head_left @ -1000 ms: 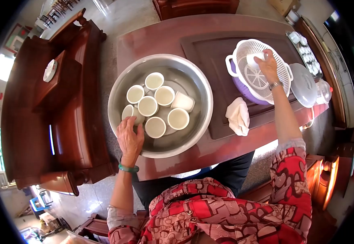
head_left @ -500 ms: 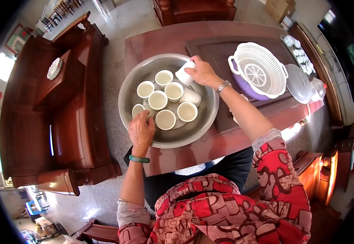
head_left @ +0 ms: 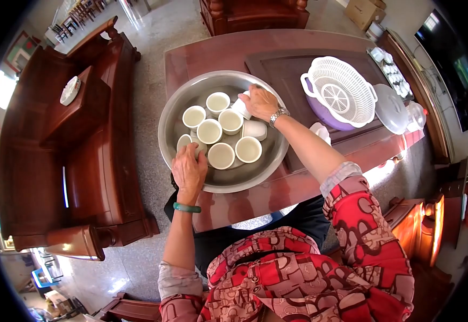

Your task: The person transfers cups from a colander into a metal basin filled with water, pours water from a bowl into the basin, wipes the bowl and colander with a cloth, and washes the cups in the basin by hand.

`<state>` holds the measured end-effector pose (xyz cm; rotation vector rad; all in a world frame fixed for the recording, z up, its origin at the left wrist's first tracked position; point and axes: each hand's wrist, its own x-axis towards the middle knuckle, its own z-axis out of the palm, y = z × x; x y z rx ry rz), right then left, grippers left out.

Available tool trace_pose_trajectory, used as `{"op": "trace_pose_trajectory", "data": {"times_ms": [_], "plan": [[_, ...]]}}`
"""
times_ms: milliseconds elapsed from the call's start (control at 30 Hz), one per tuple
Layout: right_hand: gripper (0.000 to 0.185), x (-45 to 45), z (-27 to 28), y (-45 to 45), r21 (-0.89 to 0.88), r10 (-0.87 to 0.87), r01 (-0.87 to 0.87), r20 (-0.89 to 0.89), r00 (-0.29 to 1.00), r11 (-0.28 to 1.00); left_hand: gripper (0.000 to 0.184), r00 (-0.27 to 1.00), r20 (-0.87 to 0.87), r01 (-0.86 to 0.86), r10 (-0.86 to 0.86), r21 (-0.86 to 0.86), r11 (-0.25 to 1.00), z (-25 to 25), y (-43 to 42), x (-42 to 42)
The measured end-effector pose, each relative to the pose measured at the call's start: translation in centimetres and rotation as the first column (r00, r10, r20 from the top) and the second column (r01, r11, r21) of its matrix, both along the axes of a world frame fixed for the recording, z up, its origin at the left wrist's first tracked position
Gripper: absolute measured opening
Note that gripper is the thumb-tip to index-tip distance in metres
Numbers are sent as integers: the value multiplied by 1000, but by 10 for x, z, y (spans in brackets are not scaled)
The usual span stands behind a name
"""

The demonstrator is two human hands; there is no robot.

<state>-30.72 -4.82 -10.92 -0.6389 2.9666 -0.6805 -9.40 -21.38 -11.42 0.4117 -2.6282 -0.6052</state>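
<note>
Several white cups, one of them an upright cup (head_left: 230, 121) near the middle, stand in a large metal basin (head_left: 165, 131) on the table. One cup (head_left: 255, 130) lies on its side at the right. At the basin's lower left, my left hand (head_left: 189, 167) has its fingers closed on a white cup (head_left: 184, 142). My right hand (head_left: 262, 102) reaches over the upper right rim and grips another white cup (head_left: 241, 108), tilted, beside the others. A white colander (head_left: 338, 92) sits on a purple bowl (head_left: 320, 110) farther right.
A white cloth (head_left: 320, 132) lies right of the basin on the reddish table (head_left: 191, 59). Beyond the colander are a translucent lid (head_left: 390, 110), a clear container (head_left: 416, 117) and a tray of small white items (head_left: 397, 75). A wooden bench (head_left: 73, 177) stands at the left.
My right hand has carried a cup from the colander leftward and lowered it into the basin. The colander no longer holds that cup. My left hand stays at its cup.
</note>
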Motion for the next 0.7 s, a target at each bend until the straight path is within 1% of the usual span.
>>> {"op": "trace_pose_trajectory", "data": {"times_ms": [67, 167, 233, 333, 400, 467, 500, 567, 600, 667, 700], "plan": [[46, 5, 1, 3, 11, -4, 4, -12, 1000, 1000, 20, 1000, -16, -6, 6, -17, 1000, -1, 0, 0], [44, 11, 4, 7, 13, 41, -40, -49, 998, 999, 19, 998, -64, 13, -16, -45, 999, -3, -1, 1], [43, 10, 3, 9, 78, 109, -115, 78, 991, 990, 19, 997, -68, 17, -21, -59, 998, -5, -1, 1], [42, 15, 0, 12, 77, 150, -152, 31, 988, 985, 19, 998, -53, 15, -20, -80, 997, -5, -1, 0], [40, 17, 0, 13, 85, 146, -148, 26, 989, 985, 19, 999, -38, 10, -13, -89, 996, -4, -2, -1], [36, 20, 0, 13, 39, 149, -149, 4, 989, 988, 19, 1000, 29, 10, -9, -42, 999, -5, -1, 0], [36, 20, -2, 13, 37, 147, -147, 2, 989, 988, 19, 1000, 28, 13, -12, -45, 999, -4, -1, 0], [28, 17, -6, 12, 26, 133, -132, -51, 990, 991, 18, 999, 42, 3, -1, -47, 999, -2, 0, 1], [28, 15, -10, 11, 25, 130, -129, -50, 990, 991, 18, 999, 43, 6, -4, -47, 999, -3, 1, 2], [21, 10, -16, 11, 4, 54, -54, -77, 996, 999, 15, 1000, 22, 4, -2, -73, 997, -4, 0, 1], [21, 14, -13, 15, 3, 47, -47, -77, 996, 999, 15, 1000, 22, 10, -9, -74, 997, -4, 0, 0]]}}
